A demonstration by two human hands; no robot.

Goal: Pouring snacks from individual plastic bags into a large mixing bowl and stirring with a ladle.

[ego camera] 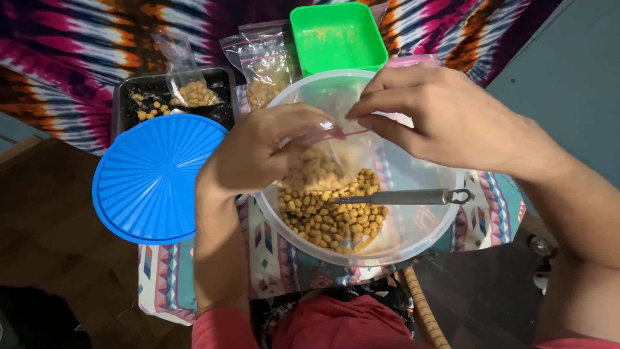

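Over a clear plastic bowl [420, 232] of small yellow-brown pellets [332, 220], both my hands hold a small clear zip bag [323, 161] partly filled with the same pellets. My left hand [261, 152] grips the bag's left side. My right hand [445, 119] pinches the pink zip strip at the bag's top right. A metal utensil handle [403, 196] lies in the bowl, its scoop end buried in the pellets.
A round blue ribbed lid [155, 178] lies left of the bowl. Behind are a black tray [129, 97] with loose pellets and a filled bag [190, 87], another filled zip bag [265, 68], and a green square container [336, 35]. A patterned cloth [174, 278] covers the small table.
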